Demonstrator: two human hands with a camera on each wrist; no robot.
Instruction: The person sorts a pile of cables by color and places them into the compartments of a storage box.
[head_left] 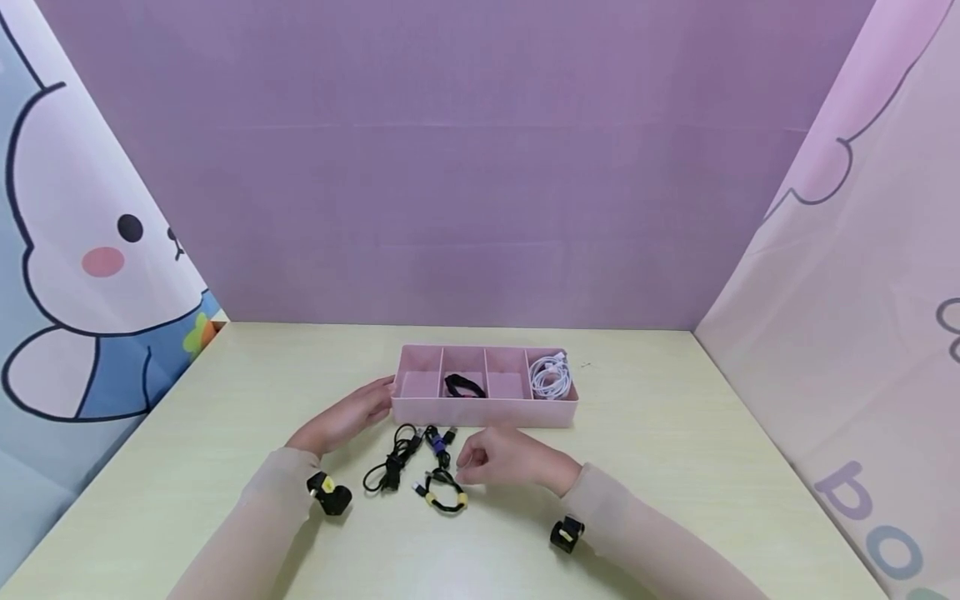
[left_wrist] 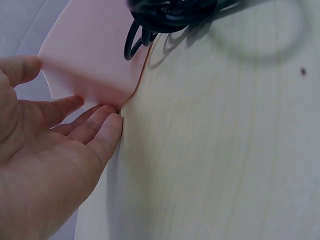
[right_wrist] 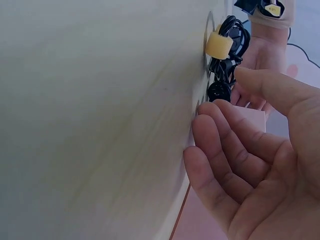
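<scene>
While the pale worktop [head_left: 675, 467] carries everything here, the sorting looks only partly done: the pink divided tray [head_left: 483, 412] holds a coiled white cable [head_left: 550, 377] in its right-hand end compartment and a black cable [head_left: 465, 386] in the second from the left, and the other two compartments look bare. Three bundles lie loose in front of the tray: a black cable bundle [head_left: 392, 467], a bundle with a purple tie [head_left: 438, 442] and a bundle with yellow ties [head_left: 444, 492].

The left hand [head_left: 347, 417] rests with straight, relaxed fingers [left_wrist: 102, 130] touching the tray's left end; it holds nothing. The right hand [head_left: 504, 458] hovers just beside the yellow-tied bundle, fingers [right_wrist: 220, 145] loosely bent and, by the wrist view, not gripping.

The head view alone shows the compartments. The left wrist view shows fingertip contact at the tray's corner; the right wrist view shows an empty palm.
</scene>
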